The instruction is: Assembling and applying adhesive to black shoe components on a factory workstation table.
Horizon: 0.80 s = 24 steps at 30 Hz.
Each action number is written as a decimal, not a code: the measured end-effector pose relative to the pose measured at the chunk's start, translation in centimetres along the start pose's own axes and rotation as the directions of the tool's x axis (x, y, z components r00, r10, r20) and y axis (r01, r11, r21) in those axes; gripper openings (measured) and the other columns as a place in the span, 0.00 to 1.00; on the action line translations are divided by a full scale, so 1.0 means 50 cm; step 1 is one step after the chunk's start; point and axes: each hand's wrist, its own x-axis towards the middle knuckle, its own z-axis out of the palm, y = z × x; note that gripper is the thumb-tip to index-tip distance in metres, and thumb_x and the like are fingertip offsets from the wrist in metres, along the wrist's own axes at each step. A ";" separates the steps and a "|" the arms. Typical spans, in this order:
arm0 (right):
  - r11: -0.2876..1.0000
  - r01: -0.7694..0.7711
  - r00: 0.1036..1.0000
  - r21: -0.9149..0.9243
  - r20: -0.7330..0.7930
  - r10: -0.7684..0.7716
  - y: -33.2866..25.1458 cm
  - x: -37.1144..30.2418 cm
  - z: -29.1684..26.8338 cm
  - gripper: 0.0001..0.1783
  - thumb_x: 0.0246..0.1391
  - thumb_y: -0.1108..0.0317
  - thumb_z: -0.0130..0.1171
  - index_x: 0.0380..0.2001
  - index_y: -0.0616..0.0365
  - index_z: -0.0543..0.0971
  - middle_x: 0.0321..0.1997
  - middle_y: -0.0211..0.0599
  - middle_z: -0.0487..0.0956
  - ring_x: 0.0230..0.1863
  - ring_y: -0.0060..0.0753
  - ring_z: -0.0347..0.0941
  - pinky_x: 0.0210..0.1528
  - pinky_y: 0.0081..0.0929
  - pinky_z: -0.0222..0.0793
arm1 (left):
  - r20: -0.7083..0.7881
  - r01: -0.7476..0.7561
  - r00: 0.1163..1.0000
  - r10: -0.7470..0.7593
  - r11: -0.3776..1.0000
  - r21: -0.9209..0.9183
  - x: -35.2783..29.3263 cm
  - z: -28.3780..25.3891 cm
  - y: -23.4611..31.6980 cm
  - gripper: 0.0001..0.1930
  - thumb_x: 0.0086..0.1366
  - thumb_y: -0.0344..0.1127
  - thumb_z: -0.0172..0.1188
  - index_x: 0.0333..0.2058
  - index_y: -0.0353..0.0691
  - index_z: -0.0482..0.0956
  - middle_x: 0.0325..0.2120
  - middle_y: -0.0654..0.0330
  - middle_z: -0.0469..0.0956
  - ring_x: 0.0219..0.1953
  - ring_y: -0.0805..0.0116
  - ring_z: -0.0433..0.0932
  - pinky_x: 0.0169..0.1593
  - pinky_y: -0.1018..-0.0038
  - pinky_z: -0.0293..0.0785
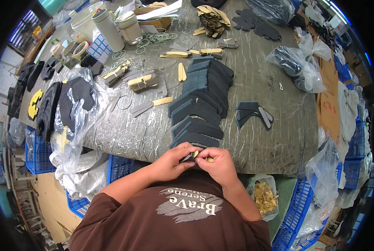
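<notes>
Silvery, wrinkled sheeting covers the worktable [275, 150], its near edge curving right below the hands. Beneath that edge, on the right, sit a clear bag of yellow scraps [265, 196] and a blue crate [293, 213]. At the edge itself, the left hand [178, 157] has thumb and fingers closed on a small grey piece [188, 157]. Just beside it, the right hand [218, 162] is pinched round a yellow piece [210, 159]; whether the two pieces join is hidden by the fingers.

Directly beyond, an overlapping row of dark pads [197, 113] blocks the way straight ahead. Sheeting lies open on both sides of its near end, most widely on the right, around a few fanned dark pieces [248, 109]. Farther left are tied bundles of strips [143, 81]; beyond them, rubber bands [158, 38] and a pale bottle [108, 31]. Knotted plastic bags [300, 65] crowd the far right edge.
</notes>
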 end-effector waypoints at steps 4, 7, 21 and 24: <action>0.956 -0.076 0.997 0.284 0.038 0.068 0.009 0.001 0.004 0.01 0.51 0.78 0.57 0.27 0.62 0.77 0.28 0.26 0.76 0.28 0.13 0.69 0.29 0.13 0.64 | 0.171 0.335 0.942 -0.288 0.818 -0.468 -0.001 -0.004 0.024 0.20 0.65 0.27 0.51 0.56 0.37 0.65 0.36 0.60 0.69 0.32 0.71 0.70 0.38 0.75 0.69; 0.879 -0.096 0.994 0.467 0.091 0.060 0.025 0.001 0.008 0.02 0.55 0.76 0.51 0.30 0.60 0.74 0.29 0.25 0.73 0.27 0.12 0.66 0.27 0.14 0.62 | 0.166 0.273 0.952 -0.256 0.472 -0.838 -0.018 0.018 -0.009 0.18 0.68 0.31 0.47 0.56 0.39 0.64 0.36 0.63 0.68 0.31 0.76 0.69 0.33 0.79 0.68; 0.638 -0.148 0.979 0.755 0.020 0.204 0.040 -0.024 -0.007 0.07 0.56 0.75 0.39 0.28 0.54 0.67 0.27 0.32 0.69 0.19 0.16 0.57 0.21 0.17 0.57 | -0.075 -0.155 0.980 0.182 0.947 0.281 0.007 -0.036 0.004 0.07 0.50 0.21 0.62 0.28 0.39 0.76 0.27 0.59 0.77 0.31 0.64 0.76 0.35 0.72 0.72; 0.544 0.153 0.940 0.825 -0.291 0.177 0.050 -0.023 -0.071 0.09 0.57 0.73 0.36 0.26 0.53 0.65 0.25 0.34 0.68 0.17 0.20 0.53 0.20 0.18 0.55 | -0.429 0.346 0.817 -0.384 0.923 -0.167 -0.016 -0.045 -0.020 0.02 0.57 0.23 0.59 0.28 0.37 0.76 0.21 0.66 0.75 0.24 0.78 0.73 0.28 0.80 0.69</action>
